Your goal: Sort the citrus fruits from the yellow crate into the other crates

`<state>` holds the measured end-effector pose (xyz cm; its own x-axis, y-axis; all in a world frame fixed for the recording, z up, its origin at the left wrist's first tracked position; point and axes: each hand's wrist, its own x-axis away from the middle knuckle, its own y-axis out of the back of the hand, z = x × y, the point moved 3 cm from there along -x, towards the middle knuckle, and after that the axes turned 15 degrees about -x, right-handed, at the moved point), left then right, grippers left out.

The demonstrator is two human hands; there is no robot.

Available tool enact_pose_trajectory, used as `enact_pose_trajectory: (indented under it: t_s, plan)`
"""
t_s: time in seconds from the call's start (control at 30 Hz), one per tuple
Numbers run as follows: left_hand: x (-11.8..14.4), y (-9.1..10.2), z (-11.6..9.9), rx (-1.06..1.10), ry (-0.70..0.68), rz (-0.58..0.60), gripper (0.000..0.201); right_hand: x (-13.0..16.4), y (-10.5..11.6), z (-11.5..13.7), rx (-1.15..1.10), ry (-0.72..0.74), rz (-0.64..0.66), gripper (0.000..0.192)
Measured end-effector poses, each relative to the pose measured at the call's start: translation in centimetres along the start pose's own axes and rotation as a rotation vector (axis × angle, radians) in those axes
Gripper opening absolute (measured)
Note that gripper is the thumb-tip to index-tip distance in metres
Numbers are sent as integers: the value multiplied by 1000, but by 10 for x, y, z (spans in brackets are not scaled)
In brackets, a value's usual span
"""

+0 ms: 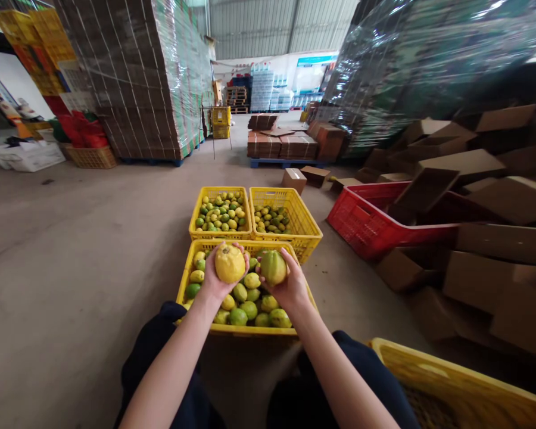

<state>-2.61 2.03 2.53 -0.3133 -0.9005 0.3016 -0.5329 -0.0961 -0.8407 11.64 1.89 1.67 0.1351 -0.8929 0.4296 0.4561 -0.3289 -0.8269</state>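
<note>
My left hand [215, 280] is closed around a yellow lemon [230, 264], its stem end facing up toward me. A greener lemon [274, 267] rests in the grip of my right hand [293, 285]. Both fruits are held side by side, a small gap apart, above the near yellow crate [250, 329]. That crate holds many green and yellow lemons [249, 310]. Behind it stand two more yellow crates: the far left crate [191, 229] is well filled with lemons, and the far right crate [310, 229] has fewer, greener ones low inside.
To the right, a red crate [352, 220] stands among piled cardboard boxes [486, 268]. Another yellow crate [455, 375] is by my right knee. Wrapped pallet stacks [129, 77] rise on both sides. Flattened cartons [281, 146] lie on a blue pallet ahead.
</note>
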Motion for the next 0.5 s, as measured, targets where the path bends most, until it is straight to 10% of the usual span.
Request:
enact_pose_trajectory:
  t_s: [0.23, 0.5]
  plan:
    - [-8, 1, 14, -9, -35, -155, 24, -12, -1, -1, 204, 410, 145, 31]
    - [-11, 0, 32, -34, -62, -190, 21, -4, -5, -19, 1027, 771, 381, 53]
